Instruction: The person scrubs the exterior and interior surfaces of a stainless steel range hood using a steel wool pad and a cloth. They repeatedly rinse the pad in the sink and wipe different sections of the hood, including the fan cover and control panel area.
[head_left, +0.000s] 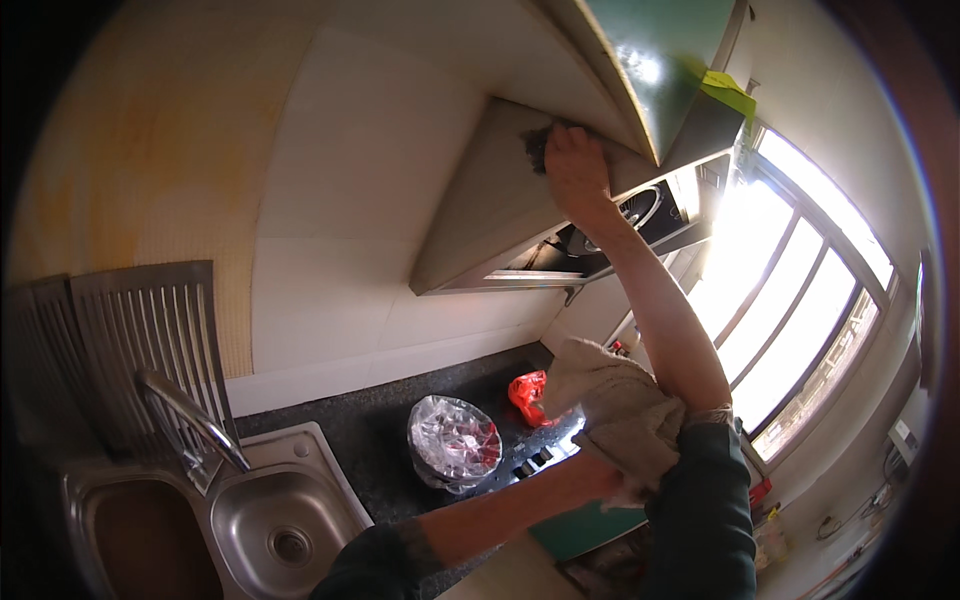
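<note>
My right hand is raised against the side panel of a range hood, under a wall cabinet. Its fingers are curled over a dark, crumpled scrubbing pad pressed to the panel. Lower down, my left hand holds a greyish-beige cloth that hangs in loose folds and partly hides its fingers. The cloth is in front of the worktop, below my right forearm.
On the dark worktop stand a plastic-covered round container and a red plastic bag beside a hob. A double steel sink with a tap is at lower left. A bright window is at right.
</note>
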